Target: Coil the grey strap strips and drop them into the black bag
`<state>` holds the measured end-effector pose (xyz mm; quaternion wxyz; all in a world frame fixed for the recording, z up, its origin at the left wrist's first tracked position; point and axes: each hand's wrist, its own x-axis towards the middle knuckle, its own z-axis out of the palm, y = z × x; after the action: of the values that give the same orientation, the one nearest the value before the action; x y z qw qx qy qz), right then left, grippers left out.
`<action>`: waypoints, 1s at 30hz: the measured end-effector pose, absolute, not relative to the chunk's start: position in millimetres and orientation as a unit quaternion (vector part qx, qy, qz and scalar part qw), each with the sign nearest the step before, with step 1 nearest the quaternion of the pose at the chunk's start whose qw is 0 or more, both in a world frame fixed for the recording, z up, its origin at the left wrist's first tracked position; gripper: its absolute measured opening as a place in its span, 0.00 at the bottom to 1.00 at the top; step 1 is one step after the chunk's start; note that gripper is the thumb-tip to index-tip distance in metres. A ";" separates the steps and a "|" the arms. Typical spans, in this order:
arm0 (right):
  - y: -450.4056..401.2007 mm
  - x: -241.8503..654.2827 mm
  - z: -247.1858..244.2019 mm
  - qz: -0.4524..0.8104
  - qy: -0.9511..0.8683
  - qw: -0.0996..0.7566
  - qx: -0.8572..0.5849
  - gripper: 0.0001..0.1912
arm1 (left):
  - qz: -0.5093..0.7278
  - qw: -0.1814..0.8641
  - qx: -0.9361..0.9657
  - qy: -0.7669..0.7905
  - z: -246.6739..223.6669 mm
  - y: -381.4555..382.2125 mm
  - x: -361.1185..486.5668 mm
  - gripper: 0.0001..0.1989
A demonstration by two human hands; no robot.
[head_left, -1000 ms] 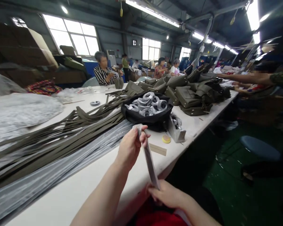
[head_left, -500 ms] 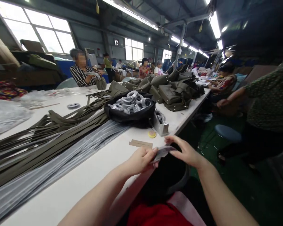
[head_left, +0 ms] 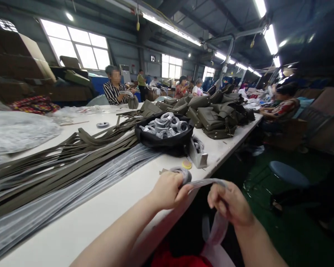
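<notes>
My left hand (head_left: 168,190) is closed around a small coil (head_left: 186,174) of plastic-wrapped strap above the table edge. From the coil a stretch of the strap (head_left: 204,181) runs across to my right hand (head_left: 231,204), whose curled fingers grip it. The strap's loose length (head_left: 219,228) hangs below my right hand in clear plastic. Just beyond my left hand lie a round yellow object (head_left: 186,164) and a tape dispenser (head_left: 199,159). Similar coils (head_left: 167,124) fill a black cloth container (head_left: 164,141) behind them.
Long olive straps (head_left: 69,159) and plastic-sleeved strips (head_left: 80,200) stretch over the white table (head_left: 105,222). Olive bags (head_left: 214,115) are piled at the back. A single coil (head_left: 102,125) lies at the left. A blue stool (head_left: 289,173) stands right. Several people sit around.
The strap is now coiled in my left hand. My right hand has moved right and down, drawing out a stretch of it. The view has turned left; the standing person at right has mostly left it.
</notes>
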<state>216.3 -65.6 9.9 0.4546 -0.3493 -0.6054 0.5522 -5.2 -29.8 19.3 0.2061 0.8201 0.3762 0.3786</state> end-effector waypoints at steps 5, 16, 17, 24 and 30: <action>-33.8 235.1 28.6 0.286 -0.752 0.397 -0.441 0.18 | 0.300 0.567 0.661 0.391 15.9 -40.9 16.3 0.31; -107.8 147.5 -54.8 0.675 -0.643 0.184 -0.311 0.16 | 0.601 0.475 0.566 0.304 33.7 -19.1 -21.7 0.18; -111.7 155.7 -48.7 0.696 -0.625 0.206 -0.288 0.17 | 0.591 0.386 0.622 0.338 30.7 -18.2 -22.0 0.17; -60.3 243.7 15.8 0.468 -0.625 0.445 -0.438 0.19 | 0.349 0.327 0.809 0.341 14.7 -39.5 10.5 0.23; -42.5 243.6 4.5 0.246 -0.734 0.369 -0.514 0.20 | 0.348 0.707 0.536 0.304 21.6 -38.6 13.1 0.32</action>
<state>243.6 -42.5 4.5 0.3689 -0.5137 -0.7344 0.2464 13.1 -38.6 21.6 0.7066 0.5360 0.3037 0.3481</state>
